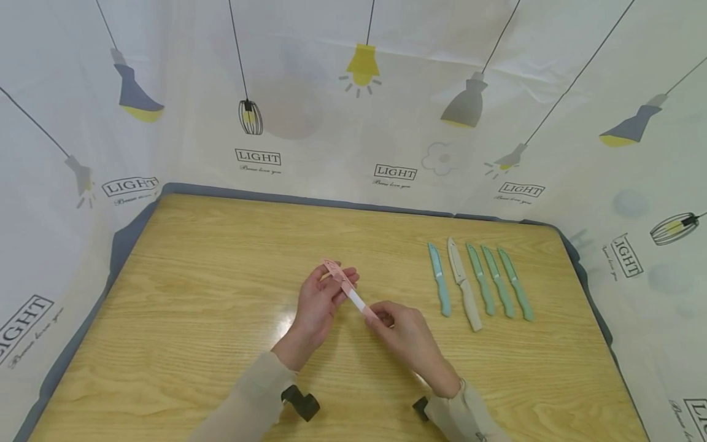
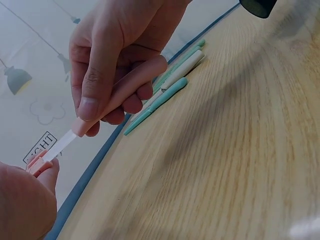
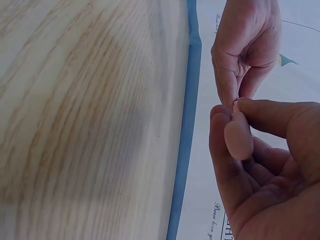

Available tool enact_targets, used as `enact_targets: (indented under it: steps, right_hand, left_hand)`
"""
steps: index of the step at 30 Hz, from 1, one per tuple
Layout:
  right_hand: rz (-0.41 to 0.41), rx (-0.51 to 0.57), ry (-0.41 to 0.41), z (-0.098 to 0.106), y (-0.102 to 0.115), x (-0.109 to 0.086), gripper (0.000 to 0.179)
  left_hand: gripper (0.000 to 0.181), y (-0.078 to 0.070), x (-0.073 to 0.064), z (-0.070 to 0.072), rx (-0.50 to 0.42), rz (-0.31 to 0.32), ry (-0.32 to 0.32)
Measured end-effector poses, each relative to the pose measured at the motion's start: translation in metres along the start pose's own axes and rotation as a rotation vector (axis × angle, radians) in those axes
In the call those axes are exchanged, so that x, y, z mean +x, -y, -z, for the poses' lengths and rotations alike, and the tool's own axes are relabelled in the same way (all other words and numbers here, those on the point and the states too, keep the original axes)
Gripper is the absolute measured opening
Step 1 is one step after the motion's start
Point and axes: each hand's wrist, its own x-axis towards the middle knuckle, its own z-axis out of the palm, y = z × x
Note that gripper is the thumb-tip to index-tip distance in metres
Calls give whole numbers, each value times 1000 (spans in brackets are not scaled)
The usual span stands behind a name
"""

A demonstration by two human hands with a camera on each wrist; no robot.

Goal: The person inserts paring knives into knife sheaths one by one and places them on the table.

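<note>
Over the middle of the table, my right hand (image 1: 407,334) pinches the pink handle of a small knife (image 2: 127,90) between thumb and fingers. Its white blade (image 1: 356,299) shows between the handle and a pink sheath (image 1: 338,275), which covers the blade's far part. My left hand (image 1: 316,307) holds that sheath, palm turned up, with the thumb on one side and fingers on the other. In the right wrist view the rounded butt of the knife handle (image 3: 238,140) points toward the camera. There, the sheath is mostly hidden behind the fingers.
On the right of the wooden table (image 1: 221,245), a blue knife (image 1: 439,279), a larger cream knife (image 1: 466,285) and several green knives (image 1: 497,282) lie in a row, handles toward me. A curtain printed with lamps (image 1: 320,123) surrounds the table's back and sides.
</note>
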Motion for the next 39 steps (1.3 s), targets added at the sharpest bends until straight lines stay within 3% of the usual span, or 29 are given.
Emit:
enact_targets:
  steps: [39]
  right_hand:
    - [-13,13,-17,1,8,12,15]
  left_hand:
    - [39,10,-3,-8,14,-3,26]
